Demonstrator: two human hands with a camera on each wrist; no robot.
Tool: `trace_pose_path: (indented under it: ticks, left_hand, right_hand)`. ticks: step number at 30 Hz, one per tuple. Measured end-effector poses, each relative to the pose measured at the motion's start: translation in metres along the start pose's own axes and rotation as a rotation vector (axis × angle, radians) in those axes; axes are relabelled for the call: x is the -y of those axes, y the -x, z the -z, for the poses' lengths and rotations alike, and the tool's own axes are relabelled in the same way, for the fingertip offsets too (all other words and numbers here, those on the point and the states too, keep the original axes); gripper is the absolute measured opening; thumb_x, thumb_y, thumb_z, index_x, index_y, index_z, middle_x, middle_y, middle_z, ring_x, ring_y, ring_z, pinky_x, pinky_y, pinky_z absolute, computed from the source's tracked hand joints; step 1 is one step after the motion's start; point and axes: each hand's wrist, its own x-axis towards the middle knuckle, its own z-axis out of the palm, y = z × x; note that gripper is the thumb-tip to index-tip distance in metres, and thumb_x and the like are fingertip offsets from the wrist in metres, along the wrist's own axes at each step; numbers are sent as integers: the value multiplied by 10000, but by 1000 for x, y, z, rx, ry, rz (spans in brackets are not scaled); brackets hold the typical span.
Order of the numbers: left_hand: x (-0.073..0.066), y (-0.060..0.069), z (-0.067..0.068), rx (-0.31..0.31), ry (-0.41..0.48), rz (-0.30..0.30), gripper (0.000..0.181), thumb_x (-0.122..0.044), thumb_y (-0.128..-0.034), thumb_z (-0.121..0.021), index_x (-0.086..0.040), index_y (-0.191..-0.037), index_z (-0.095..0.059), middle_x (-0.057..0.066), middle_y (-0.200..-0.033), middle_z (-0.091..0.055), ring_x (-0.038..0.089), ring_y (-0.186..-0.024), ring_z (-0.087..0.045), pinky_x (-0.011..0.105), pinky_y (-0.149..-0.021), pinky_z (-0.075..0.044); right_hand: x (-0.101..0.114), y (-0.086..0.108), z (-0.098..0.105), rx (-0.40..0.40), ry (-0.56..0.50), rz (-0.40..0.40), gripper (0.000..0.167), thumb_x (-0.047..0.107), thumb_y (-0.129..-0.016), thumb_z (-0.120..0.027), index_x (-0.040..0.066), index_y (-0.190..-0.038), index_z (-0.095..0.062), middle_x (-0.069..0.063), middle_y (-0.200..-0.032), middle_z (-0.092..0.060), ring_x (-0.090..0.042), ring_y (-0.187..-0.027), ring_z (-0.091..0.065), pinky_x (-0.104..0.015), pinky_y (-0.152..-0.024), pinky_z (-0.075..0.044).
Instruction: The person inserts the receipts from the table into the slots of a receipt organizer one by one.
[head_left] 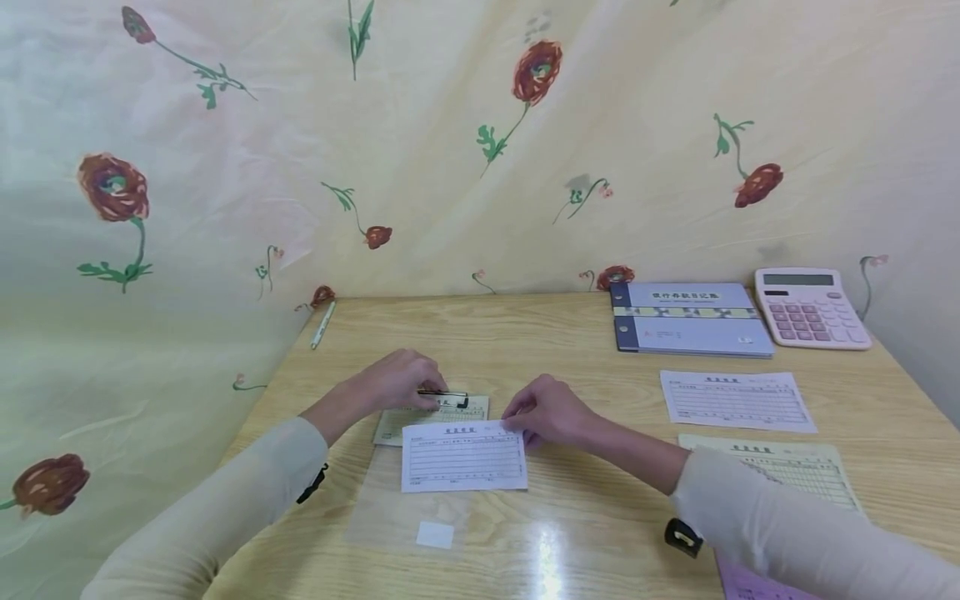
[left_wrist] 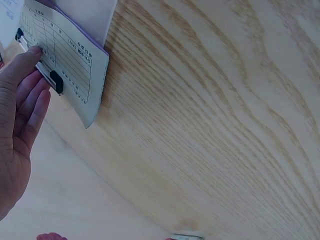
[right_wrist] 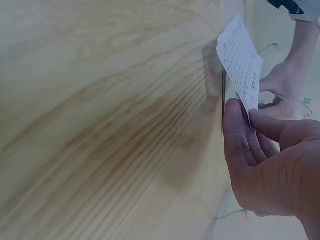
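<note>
My left hand (head_left: 397,381) grips the top edge of a pale green form pad (head_left: 388,429) together with its metal clip (head_left: 453,399). In the left wrist view the thumb lies on the front of the pad (left_wrist: 75,70), by the clip (left_wrist: 50,75), with the other fingers behind. A white printed slip (head_left: 465,467) overlaps the pad's lower part in the head view. My right hand (head_left: 553,411) pinches its upper right corner between thumb and fingers. Seen from the right wrist, the slip (right_wrist: 240,62) stands tilted above the table.
A clear sleeve (head_left: 382,508) with a white label (head_left: 435,534) lies below the pad. Rightward are another white slip (head_left: 738,402), a green form (head_left: 810,467), a purple sheet (head_left: 750,583), a blue ledger (head_left: 682,321) and a calculator (head_left: 813,308). A pen (head_left: 323,325) lies back left.
</note>
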Motion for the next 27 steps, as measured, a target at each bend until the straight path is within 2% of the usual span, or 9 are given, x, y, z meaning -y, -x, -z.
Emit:
trace_pose_path:
  ticks: [10,15,27]
  left_hand:
    - [0,-4,5,36,-46,-46,222,-199,-865,-895,-117,-1068,-853,-24,-922,-782,5,-737,-636,206,-709,-545]
    - [-2,-6,7,54,-67,-45,212,-197,-869,-888,-129,-1067,-856,-34,-905,-766,8,-716,-603,212,-695,-535]
    - [-2,-8,7,69,-117,-56,174,-193,-861,-890,-150,-1027,-865,-40,-886,-755,12,-695,-581,225,-674,-532]
  right_hand:
    - [4,-31,-21,-24,27,-11,49,-26,-928,-776,-38,-951,-818,-98,-824,-779,-209,-622,-726,-301,-578,-612]
    - [6,-43,-29,-45,26,-14,38,-22,-920,-786,-34,-940,-816,-93,-803,-774,-205,-606,-719,-295,-572,-608]
    - [3,-58,-32,-85,114,-5,46,3,-924,-796,-13,-891,-823,-60,-788,-769,-155,-591,-676,-242,-549,-566]
